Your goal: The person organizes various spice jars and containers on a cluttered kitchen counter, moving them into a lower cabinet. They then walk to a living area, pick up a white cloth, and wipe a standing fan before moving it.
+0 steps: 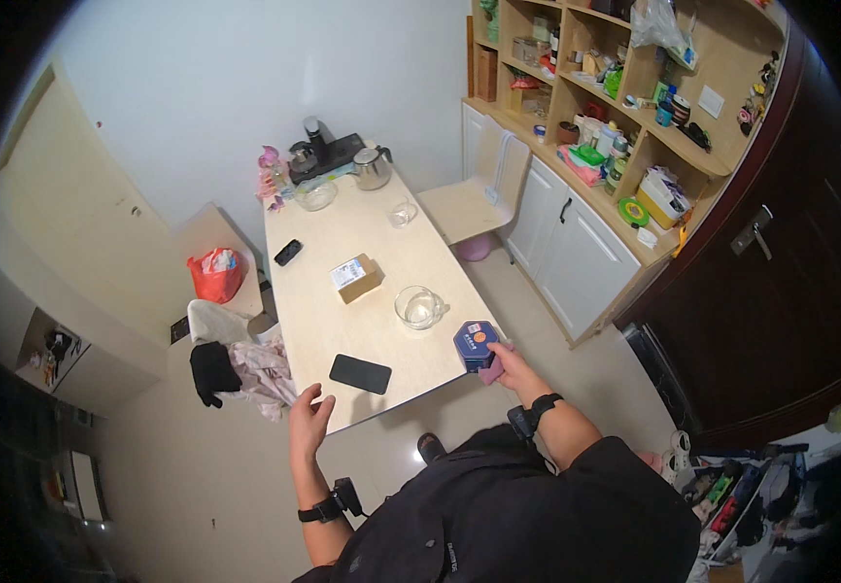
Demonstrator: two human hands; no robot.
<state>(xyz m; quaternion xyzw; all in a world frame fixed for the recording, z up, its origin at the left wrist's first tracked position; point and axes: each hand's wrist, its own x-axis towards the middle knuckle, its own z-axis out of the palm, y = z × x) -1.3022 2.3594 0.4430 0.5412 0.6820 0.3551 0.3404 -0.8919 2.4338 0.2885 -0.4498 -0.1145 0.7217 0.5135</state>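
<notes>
My right hand (513, 366) is at the near right corner of the table with a pink cloth (492, 373) in its grip. Its thumb reaches the edge of a dark blue hexagonal box (476, 341), which bears writing on its lid. Whether the fingers also grip the box is hidden. My left hand (309, 421) is empty, fingers apart, by the table's near left edge. Just beyond it a black smartphone (360, 374) lies flat. A clear glass mug (417, 307) stands left of and beyond the box. Farther in sits a small cardboard box (355, 278) with a label.
On the wooden table (304, 310) are also a small black device (288, 252), a glass cup (401, 213), a glass bowl (316, 194), a metal kettle (371, 169) and a black tea tray (340, 154). A chair (475, 200) stands right, a clothes-draped chair (245, 364) left.
</notes>
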